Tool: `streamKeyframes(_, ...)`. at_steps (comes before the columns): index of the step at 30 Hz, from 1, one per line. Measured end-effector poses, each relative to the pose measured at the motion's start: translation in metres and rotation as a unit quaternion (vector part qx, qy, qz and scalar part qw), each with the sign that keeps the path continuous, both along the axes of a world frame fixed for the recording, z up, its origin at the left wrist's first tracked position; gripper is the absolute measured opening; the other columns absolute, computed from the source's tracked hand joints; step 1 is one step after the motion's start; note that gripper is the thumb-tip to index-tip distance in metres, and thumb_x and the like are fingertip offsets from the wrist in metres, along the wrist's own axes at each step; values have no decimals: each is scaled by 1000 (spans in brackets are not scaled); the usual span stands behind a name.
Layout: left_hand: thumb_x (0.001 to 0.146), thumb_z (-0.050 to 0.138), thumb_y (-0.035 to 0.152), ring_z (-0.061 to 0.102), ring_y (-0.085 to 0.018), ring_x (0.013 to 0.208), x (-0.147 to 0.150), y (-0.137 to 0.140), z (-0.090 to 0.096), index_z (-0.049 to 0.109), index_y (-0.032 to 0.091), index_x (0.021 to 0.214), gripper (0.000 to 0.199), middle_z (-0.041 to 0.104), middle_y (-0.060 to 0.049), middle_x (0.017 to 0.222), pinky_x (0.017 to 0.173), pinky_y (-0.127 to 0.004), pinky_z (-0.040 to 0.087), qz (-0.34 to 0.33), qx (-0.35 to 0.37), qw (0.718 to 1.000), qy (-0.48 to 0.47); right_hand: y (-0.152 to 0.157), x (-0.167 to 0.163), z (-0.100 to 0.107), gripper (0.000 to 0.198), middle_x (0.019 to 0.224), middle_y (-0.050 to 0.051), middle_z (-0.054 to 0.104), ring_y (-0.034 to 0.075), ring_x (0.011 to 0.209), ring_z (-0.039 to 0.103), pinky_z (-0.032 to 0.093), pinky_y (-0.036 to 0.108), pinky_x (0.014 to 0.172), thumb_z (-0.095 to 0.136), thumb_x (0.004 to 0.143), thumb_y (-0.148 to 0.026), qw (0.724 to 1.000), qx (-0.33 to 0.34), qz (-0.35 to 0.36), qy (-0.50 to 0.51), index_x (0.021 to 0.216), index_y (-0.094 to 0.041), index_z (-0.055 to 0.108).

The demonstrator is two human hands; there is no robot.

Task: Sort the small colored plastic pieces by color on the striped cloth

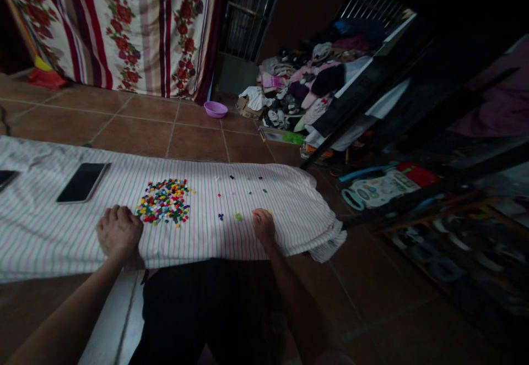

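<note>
A heap of small multicoloured pieces (163,202) lies on the striped cloth (177,249). My left hand (119,228) rests on the cloth just left of this heap, its fingers curled under; the inside of the hand is hidden. Farther right, my right hand (264,225) is down at the cloth with thumb and fingers pinched together. What sits between those fingertips is too small to name. Beside them are a yellow piece (270,212) and a small green cluster (238,217). A purple cluster (221,217) and several tiny sorted-looking pieces lie in rows beyond.
A phone (82,183) lies on the cloth at left, with another dark device (6,178) at the edge. A purple basin (215,109) stands on the tiled floor. Piled clothes (306,84), a dark metal frame (330,142) and a toy board (380,189) are at right.
</note>
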State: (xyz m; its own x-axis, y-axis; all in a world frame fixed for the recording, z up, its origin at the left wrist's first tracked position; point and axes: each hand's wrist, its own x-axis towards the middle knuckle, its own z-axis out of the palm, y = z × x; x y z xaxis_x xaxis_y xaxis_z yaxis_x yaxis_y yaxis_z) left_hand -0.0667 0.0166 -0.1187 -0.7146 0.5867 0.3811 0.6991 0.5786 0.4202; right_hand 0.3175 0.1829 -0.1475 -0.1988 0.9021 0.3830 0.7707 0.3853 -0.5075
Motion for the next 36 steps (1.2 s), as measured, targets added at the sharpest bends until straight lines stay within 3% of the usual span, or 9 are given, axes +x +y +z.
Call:
streamKeyframes(11,84,39,24,49,-37,127,3,1,7,62,8,109,37,59,-24,125,102,-52,36,3,8,1000,-1,-2,-2,0,27,95,11,68,24,94,57,44,37,90,43,85,-15,1000,-12,1,4,89,-18,70)
streamKeyframes(23,85,38,25,49,-37,126,0,0,1,62,9,110,37,60,-23,123,100,-52,36,0,3,1000,3,-2,0,-6,25,89,8,66,21,89,57,45,35,86,46,84,-19,1000,29,1,-7,85,-19,71)
streamKeyframes(36,86,36,27,48,-34,127,-2,1,-5,60,12,108,35,61,-20,122,103,-50,34,8,2,1000,7,0,2,-5,27,94,9,70,22,93,61,46,37,88,47,85,-21,1000,21,14,9,93,-19,72)
